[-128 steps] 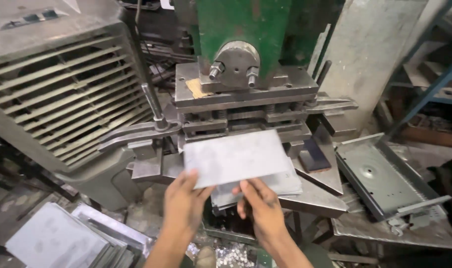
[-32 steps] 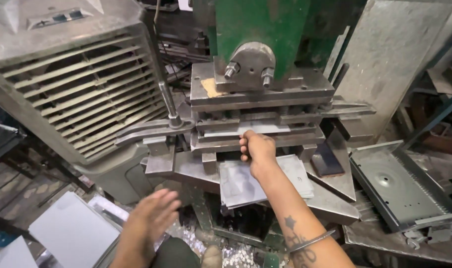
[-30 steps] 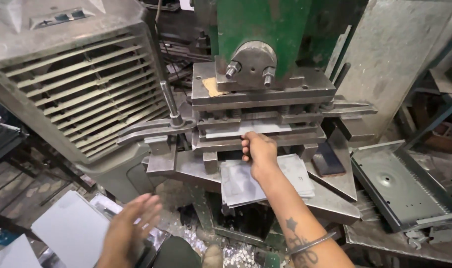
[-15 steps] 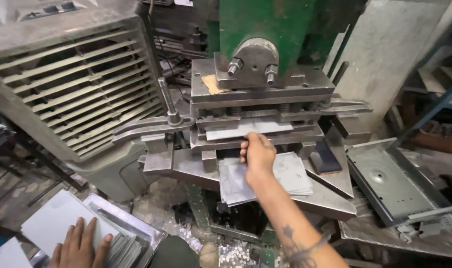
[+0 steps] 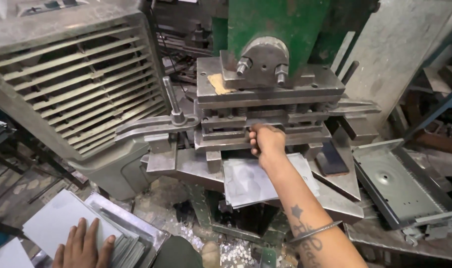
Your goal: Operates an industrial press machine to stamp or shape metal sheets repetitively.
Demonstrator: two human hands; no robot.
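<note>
Meanwhile, right hand [image 5: 266,141] at frame centre curls into the press [image 5: 268,106] die gap, its grasp hidden; left hand [image 5: 83,244], lower left, lies flat on the next sheet [image 5: 62,224], not yet lifted.

The left hand [image 5: 82,245] has dropped from mid-air to lie flat on the stack of metal sheets [image 5: 62,226] at lower left. The sheet held in both hands earlier is gone; the right hand [image 5: 266,140] now reaches into the press die [image 5: 265,126].
</note>
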